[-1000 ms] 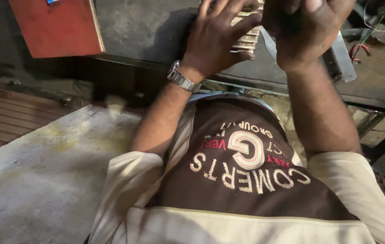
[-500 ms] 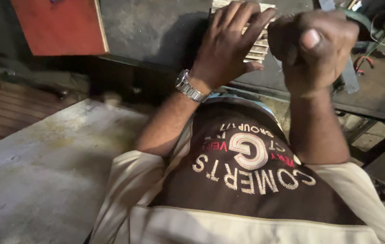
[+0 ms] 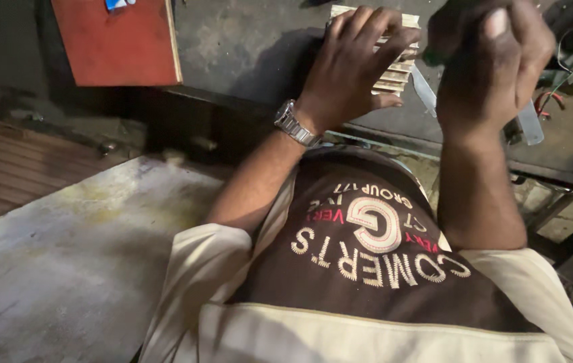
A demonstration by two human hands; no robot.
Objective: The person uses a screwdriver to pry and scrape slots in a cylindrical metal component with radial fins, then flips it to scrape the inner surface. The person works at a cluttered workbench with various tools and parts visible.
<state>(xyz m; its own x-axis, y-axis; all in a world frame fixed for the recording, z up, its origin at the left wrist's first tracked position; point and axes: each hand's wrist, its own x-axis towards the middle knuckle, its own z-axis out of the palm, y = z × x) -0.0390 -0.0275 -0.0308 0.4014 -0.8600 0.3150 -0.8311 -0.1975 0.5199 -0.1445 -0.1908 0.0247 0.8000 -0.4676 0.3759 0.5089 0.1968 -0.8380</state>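
Observation:
My left hand (image 3: 353,64), with a metal watch (image 3: 294,124) on the wrist, lies flat with spread fingers on a pale ribbed block (image 3: 394,70) of stacked slats. The block rests on the dark workbench (image 3: 246,47). My right hand (image 3: 491,60) is raised just right of the block and clenched in a fist. A bit of green shows at the fist's left edge, as of a tool handle; the rest of it is hidden. A grey metal strip (image 3: 424,91) shows below the fist, next to the block.
A red board (image 3: 118,40) lies on the bench at the far left. Wires and a pale metal piece (image 3: 528,121) clutter the bench's right end. A stained grey slab (image 3: 64,269) lies low on the left, wooden planks (image 3: 4,168) beyond it. A dark metal frame (image 3: 568,228) stands at right.
My right hand has closed from loose fingers over the block into a tight fist held beside it. My left hand stays pressed on the block. The view has tilted slightly.

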